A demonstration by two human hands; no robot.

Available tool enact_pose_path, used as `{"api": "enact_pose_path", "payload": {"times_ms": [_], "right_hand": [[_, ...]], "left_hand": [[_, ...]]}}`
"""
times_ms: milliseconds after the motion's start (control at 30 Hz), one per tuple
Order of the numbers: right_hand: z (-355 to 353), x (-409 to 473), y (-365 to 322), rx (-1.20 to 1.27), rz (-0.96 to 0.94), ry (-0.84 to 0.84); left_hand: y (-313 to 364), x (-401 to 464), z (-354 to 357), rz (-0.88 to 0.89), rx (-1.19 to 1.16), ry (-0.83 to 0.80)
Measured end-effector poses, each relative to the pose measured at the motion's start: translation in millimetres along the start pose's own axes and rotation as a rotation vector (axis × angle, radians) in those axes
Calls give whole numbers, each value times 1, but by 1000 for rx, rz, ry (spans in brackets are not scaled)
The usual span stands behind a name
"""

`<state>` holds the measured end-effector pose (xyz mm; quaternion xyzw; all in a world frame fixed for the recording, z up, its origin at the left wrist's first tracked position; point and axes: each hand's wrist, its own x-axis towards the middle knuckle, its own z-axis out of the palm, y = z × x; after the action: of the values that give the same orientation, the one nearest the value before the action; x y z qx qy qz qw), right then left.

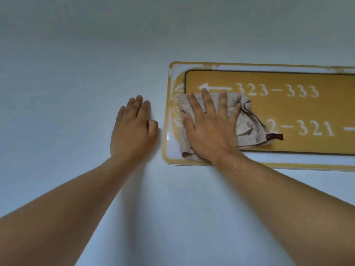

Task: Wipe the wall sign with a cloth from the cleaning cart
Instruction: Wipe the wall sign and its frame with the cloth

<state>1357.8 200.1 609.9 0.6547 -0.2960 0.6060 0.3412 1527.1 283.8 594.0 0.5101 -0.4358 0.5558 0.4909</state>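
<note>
A gold wall sign [299,112] with white room numbers and arrows hangs on the wall at the right, running past the frame edge. A crumpled beige cloth [249,123] with a dark red tag lies pressed on the sign's left end. My right hand [211,127] lies flat on the cloth with fingers spread, holding it against the sign. My left hand [132,129] rests flat on the bare wall just left of the sign, holding nothing. The cloth hides part of the lower row of numbers.
A plain pale wall [96,54] fills the view around the sign. The cleaning cart is out of view.
</note>
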Motion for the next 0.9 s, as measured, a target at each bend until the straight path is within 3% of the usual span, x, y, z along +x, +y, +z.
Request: {"api": "enact_pose_path", "payload": {"times_ms": [433, 700, 900], "right_hand": [[4, -62, -23, -64, 40, -49], [7, -54, -48, -1, 184, -82], [9, -47, -54, -43, 183, -41]], "left_hand": [[-18, -65, -20, 49, 58, -125], [-19, -65, -20, 38, 64, -125], [-18, -62, -19, 38, 49, -100]]}}
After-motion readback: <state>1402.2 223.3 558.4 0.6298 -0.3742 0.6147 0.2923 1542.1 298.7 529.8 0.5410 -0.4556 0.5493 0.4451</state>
